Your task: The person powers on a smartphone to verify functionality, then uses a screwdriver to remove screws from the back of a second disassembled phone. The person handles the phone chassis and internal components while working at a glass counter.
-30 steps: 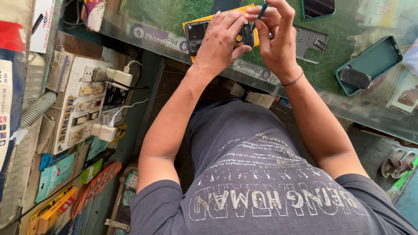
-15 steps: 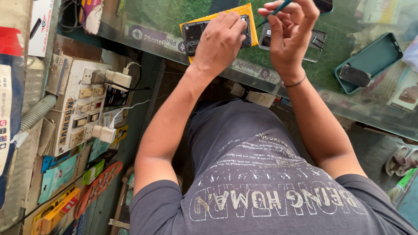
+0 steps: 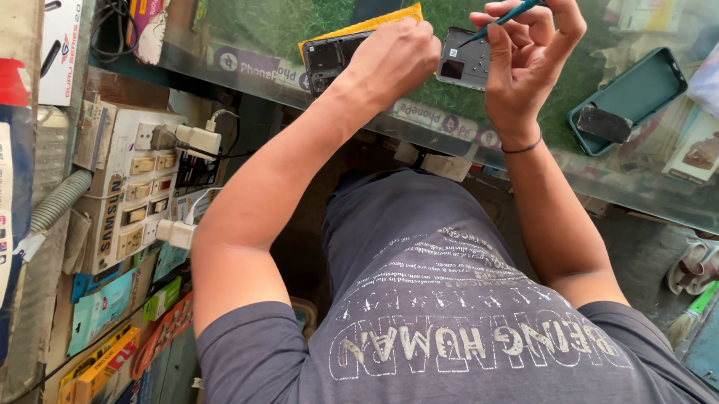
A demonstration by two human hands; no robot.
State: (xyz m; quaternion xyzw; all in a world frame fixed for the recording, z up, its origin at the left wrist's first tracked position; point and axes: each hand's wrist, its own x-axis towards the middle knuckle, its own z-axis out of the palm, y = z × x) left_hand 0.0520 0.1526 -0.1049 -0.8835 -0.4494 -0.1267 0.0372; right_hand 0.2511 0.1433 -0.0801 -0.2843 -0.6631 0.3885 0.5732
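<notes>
Teal screwdriver pinched in right hand; left hand fingers closed pinning phone on glass desk — best keep phone pressed flat, tip vertical.

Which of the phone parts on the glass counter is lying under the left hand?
The black opened phone on the yellow mat, under the left hand. The small grey cover and teal case lie untouched.

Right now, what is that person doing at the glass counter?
A person is working on an opened phone lying on a yellow pad on the glass counter. The left hand rests on the phone. The right hand holds a thin teal tool above a small dark phone part.
</notes>
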